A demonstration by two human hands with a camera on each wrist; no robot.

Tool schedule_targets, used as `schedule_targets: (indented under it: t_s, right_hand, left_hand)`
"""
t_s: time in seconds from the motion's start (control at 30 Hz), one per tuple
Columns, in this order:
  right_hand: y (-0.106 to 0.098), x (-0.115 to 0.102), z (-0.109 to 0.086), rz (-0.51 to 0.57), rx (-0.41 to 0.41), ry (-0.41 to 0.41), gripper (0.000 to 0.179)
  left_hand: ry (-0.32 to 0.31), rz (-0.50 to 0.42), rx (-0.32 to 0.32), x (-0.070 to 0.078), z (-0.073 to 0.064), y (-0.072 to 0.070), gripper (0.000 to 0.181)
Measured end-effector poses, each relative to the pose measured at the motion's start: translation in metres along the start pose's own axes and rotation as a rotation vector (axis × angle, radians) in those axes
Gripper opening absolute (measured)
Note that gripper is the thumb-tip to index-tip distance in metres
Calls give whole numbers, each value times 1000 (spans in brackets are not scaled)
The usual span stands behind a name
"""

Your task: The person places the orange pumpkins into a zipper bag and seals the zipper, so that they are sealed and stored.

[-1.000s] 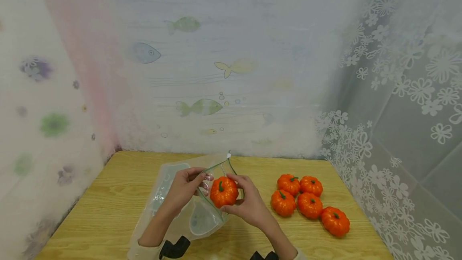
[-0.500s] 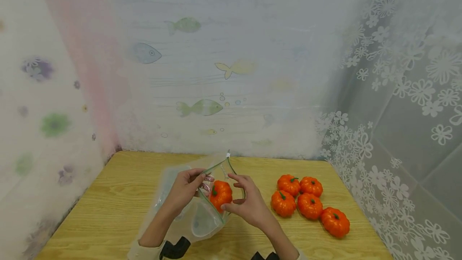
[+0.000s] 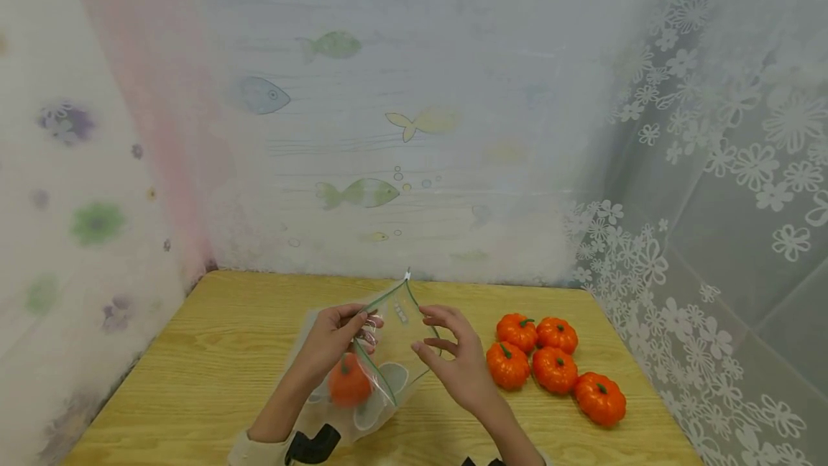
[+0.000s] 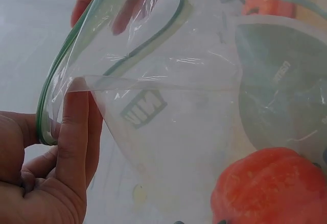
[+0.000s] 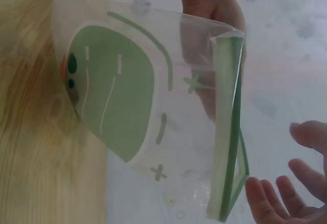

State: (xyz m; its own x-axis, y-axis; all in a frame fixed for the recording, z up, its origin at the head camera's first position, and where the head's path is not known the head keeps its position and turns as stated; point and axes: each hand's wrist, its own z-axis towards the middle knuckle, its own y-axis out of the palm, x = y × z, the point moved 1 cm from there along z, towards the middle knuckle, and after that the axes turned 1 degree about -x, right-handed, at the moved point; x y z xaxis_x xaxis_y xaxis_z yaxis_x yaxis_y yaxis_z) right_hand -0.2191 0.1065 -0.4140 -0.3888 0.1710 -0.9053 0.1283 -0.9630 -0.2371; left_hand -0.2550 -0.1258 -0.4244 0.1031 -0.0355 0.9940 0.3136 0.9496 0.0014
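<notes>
A clear zip bag (image 3: 388, 381) with a green seal hangs with its mouth spread apart, a printed green patch on its side. My left hand (image 3: 331, 342) pinches the left edge of the mouth between thumb and fingers. Low inside the bag sits an orange toy pumpkin (image 3: 350, 381), blurred through the plastic; the left wrist view shows the same pumpkin (image 4: 271, 188) at lower right. My right hand (image 3: 456, 358) is just right of the mouth, fingers loosely bent and holding nothing. In the right wrist view its fingertips (image 5: 254, 184) are close to the seal; contact is unclear.
Several more orange pumpkins (image 3: 555, 368) with green stems lie grouped on the wooden table (image 3: 194, 351) to the right. Behind the table hangs a fish-print curtain (image 3: 414, 185), and a flowered sheet (image 3: 731, 250) closes the right side.
The pumpkin, held by my right hand a second ago, has left its fingers and dropped down and left into the bag. My right hand has drawn back slightly right. My left hand stays put.
</notes>
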Motion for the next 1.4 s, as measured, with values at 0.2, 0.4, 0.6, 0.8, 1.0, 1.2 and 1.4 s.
schedule_targets:
  t_s: [0.2, 0.4, 0.6, 0.8, 1.0, 1.2, 1.4]
  right_hand:
    - [-7, 17, 0, 19, 111, -50, 33]
    - [-19, 39, -4, 31, 218, -51, 27]
    - [-32, 63, -10, 1, 292, -55, 23]
    - [-46, 75, -16, -62, 268, -17, 25]
    - [-61, 81, -23, -119, 289, 28, 26]
    - [-78, 85, -32, -158, 273, 110, 28]
    - [-95, 94, -42, -207, 256, 192, 33]
  left_hand:
    - [-10, -31, 58, -2, 1, -2, 35]
    - [-31, -60, 145, -1, 1, -4, 30]
    - [-11, -32, 197, 2, 0, -5, 27]
    - [-17, -33, 212, 1, 1, -7, 29]
    - [20, -44, 203, 2, 0, -8, 30]
    - [18, -49, 220, 4, -5, -3, 30]
    - [21, -36, 185, 6, -10, 1, 32]
